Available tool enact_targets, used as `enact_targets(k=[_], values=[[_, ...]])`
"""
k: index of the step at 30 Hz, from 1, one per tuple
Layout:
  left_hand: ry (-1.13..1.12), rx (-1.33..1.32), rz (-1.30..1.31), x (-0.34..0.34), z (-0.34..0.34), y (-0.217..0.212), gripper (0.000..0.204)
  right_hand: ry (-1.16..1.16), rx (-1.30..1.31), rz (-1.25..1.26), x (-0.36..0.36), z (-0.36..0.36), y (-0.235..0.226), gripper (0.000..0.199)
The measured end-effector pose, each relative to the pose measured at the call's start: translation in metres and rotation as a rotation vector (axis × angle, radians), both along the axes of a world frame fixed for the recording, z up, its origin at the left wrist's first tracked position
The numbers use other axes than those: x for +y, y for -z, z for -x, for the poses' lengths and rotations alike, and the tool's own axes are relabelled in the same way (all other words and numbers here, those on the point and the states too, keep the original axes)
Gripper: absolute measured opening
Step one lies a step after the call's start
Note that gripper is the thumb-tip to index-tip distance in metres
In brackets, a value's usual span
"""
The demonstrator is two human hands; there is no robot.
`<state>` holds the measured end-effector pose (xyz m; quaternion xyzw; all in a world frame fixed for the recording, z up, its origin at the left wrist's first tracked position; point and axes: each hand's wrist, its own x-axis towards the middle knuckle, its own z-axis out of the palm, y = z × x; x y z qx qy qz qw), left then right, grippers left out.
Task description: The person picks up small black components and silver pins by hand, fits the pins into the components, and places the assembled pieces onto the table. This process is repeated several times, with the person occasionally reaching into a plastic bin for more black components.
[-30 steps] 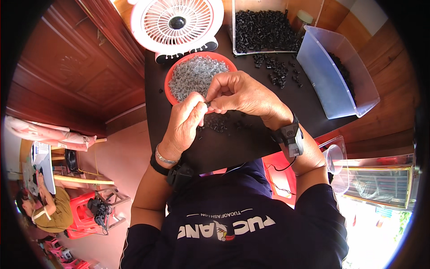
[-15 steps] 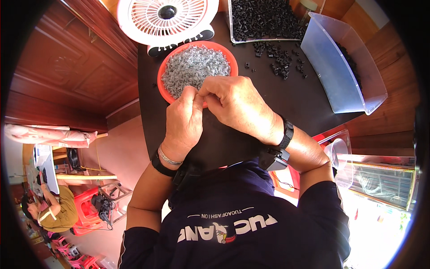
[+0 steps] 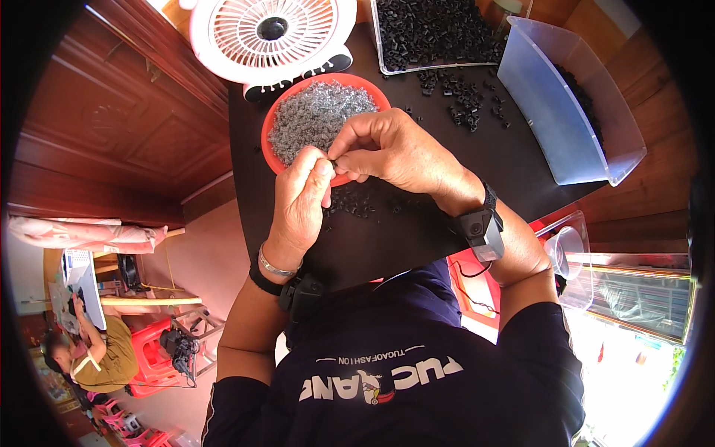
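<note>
My left hand (image 3: 302,201) is closed in a pinch over the near edge of a round red bowl (image 3: 360,80). Opposite it, my right hand (image 3: 406,153) pinches with thumb and index finger, and the fingertips of both hands meet at a tiny black piece (image 3: 334,162). Its exact shape is mostly hidden by the fingers. Small shiny, silvery-clear pieces (image 3: 305,123) heap up inside the bowl. On the dark table (image 3: 417,242), loose black pieces (image 3: 354,203) lie just below my hands.
A white fan (image 3: 272,28) stands behind the bowl. Far right, a clear tray (image 3: 439,33) full of black pieces has several spilled before it, beside a tilted bluish plastic bin (image 3: 551,112). Another person (image 3: 104,357) sits at far left near a red stool (image 3: 153,339).
My right hand has turned and its fingers have spread from their tight bunch, baring the black piece. Both hands stay joined at the bowl's near edge. Loose black pieces now show below them.
</note>
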<state>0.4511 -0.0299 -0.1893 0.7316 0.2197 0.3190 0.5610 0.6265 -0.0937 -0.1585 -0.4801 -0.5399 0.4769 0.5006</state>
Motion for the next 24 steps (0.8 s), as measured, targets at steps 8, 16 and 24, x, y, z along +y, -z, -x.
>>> enact_targets(k=[8, 16, 24], values=[[0.03, -0.047, 0.095, -0.005, 0.0, 0.0, 0.031, -0.101, 0.209, 0.099, 0.003, -0.005, 0.007, 0.01], [-0.018, -0.043, 0.083, -0.004, -0.002, 0.004, 0.03, -0.022, 0.112, 0.03, 0.001, 0.006, 0.009, 0.008], [-0.035, 0.002, 0.008, -0.001, 0.001, 0.0, 0.03, 0.127, -0.252, -0.191, -0.006, 0.012, 0.007, 0.008]])
